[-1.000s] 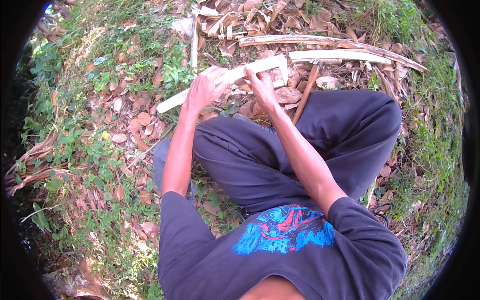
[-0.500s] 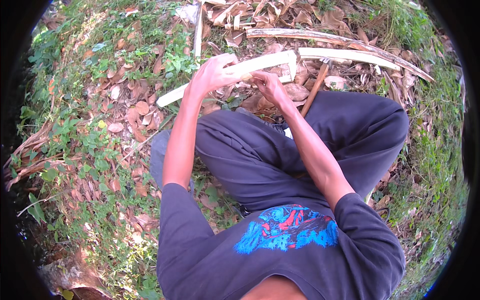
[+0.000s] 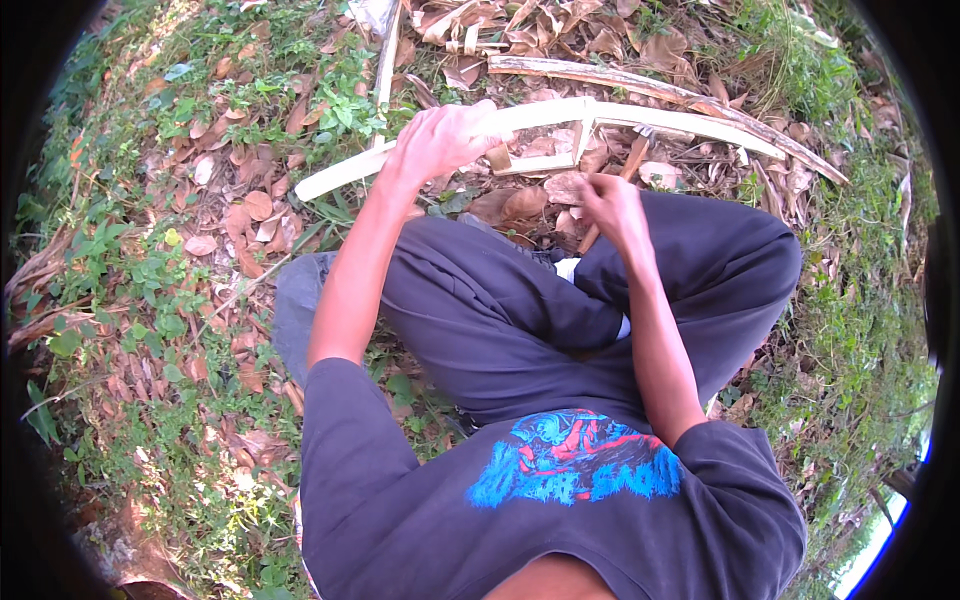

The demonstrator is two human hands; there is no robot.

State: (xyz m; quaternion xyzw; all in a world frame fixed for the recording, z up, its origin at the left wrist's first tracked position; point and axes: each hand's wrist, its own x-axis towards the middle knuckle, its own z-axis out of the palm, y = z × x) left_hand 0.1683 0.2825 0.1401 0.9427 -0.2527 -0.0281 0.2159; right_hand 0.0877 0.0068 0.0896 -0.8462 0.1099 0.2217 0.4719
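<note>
My left hand (image 3: 445,140) is closed around a long pale wooden strip (image 3: 545,116), which lies across in front of my knees. Short crosspieces and a lower slat (image 3: 540,164) form a small box-like frame below the strip, just right of that hand. My right hand (image 3: 614,208) is apart from the strip, its fingers curled in; whether they hold anything small cannot be made out. Behind and beneath it passes the wooden handle of a hammer (image 3: 634,160), partly hidden by the hand. The hammer's dark head lies just below the strip's right part.
A rough-edged wooden slat (image 3: 690,98) lies beyond the strip at the right. Another narrow stick (image 3: 387,70) points away at the far left, beside a whitish plastic piece (image 3: 372,14). Dry leaves (image 3: 257,206) and green plants cover the ground around my crossed legs (image 3: 480,290).
My right hand has come off the wooden frame and moved right and nearer, over the hammer handle. My left hand keeps its hold and sits slightly farther right on the strip.
</note>
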